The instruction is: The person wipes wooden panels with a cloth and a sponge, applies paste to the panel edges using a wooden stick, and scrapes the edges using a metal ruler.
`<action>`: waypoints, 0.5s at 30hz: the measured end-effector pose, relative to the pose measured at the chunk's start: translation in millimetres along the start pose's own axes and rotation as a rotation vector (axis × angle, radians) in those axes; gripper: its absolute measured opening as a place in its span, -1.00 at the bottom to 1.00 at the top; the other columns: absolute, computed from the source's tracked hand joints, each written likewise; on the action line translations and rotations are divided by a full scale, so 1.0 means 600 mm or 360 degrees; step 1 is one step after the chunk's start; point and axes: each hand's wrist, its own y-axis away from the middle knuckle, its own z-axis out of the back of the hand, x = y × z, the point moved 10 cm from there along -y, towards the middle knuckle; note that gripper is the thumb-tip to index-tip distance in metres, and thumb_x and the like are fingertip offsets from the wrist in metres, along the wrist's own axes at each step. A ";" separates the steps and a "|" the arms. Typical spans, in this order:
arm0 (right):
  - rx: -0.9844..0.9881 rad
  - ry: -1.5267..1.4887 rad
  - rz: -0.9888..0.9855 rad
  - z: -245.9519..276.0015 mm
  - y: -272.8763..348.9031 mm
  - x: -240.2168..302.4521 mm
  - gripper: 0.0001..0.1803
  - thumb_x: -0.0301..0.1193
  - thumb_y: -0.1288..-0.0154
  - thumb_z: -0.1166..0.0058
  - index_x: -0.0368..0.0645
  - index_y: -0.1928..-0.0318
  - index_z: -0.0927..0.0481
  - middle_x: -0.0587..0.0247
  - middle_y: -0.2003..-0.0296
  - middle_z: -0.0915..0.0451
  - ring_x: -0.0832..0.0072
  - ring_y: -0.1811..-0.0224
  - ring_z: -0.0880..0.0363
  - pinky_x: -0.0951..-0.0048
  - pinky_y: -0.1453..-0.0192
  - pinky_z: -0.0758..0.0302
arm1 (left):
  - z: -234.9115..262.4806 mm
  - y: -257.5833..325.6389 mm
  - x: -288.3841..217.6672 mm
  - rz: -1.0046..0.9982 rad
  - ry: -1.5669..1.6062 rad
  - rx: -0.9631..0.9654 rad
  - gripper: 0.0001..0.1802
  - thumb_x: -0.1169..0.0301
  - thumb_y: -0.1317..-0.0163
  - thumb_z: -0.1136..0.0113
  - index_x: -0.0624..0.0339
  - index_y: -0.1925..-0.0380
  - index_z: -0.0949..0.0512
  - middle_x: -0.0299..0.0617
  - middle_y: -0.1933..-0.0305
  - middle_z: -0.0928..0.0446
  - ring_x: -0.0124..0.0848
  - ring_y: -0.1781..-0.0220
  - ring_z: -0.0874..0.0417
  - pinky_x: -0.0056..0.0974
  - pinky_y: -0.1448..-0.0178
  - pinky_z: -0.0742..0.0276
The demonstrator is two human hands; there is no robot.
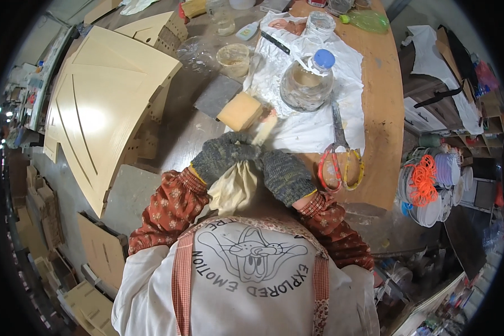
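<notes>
Both my hands wear dark grey knit gloves and meet close in front of my chest. Fingers curled, my left hand grips a bunched cream cloth, which hangs below it. My right hand closes on the same cloth at the gathered part; its fingertips are partly hidden. Above the hands a pale strip sticks out, and I cannot tell if it belongs to the cloth. Just beyond lie a yellow sponge block and a dark grey flat sheet. Scissors with red and yellow handles rest beside my right hand.
A glass jar and a blue cap are on a white cloth. Behind are a tub and a green bottle. Large cream panels stand left. Orange cord lies on spools at right.
</notes>
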 end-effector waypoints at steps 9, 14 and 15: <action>-0.0671 0.0126 -0.0056 0.058 0.099 -0.127 -0.62 -0.41 -0.20 0.07 -0.21 -0.04 -0.42 0.07 0.23 -0.59 0.26 0.21 -0.58 0.33 0.12 -0.50 | -0.016 0.011 -0.040 -0.0559 -0.0661 -0.0021 -0.76 0.48 -0.24 -0.07 0.04 0.14 -0.63 -0.09 0.04 -0.53 -0.24 0.06 -0.62 -0.33 0.03 -0.57; -0.0087 0.0555 -0.0211 0.052 0.100 -0.100 -0.70 -0.41 -0.13 0.02 -0.19 0.09 -0.46 0.14 0.32 -0.60 0.29 0.30 -0.60 0.27 0.23 -0.52 | -0.073 -0.019 0.024 0.0593 0.1289 -0.0040 -0.72 0.44 -0.25 -0.15 0.39 0.09 -0.51 -0.16 0.32 -0.58 -0.44 0.33 -0.62 -0.38 0.21 -0.55; -0.0002 0.0468 -0.0265 0.053 0.101 -0.101 -0.70 -0.41 -0.12 0.01 -0.19 0.09 -0.46 0.09 0.29 -0.59 0.27 0.27 -0.60 0.27 0.22 -0.52 | -0.074 -0.022 0.027 0.0592 0.1289 -0.0043 -0.72 0.44 -0.25 -0.15 0.39 0.09 -0.51 -0.16 0.32 -0.58 -0.44 0.33 -0.62 -0.38 0.21 -0.55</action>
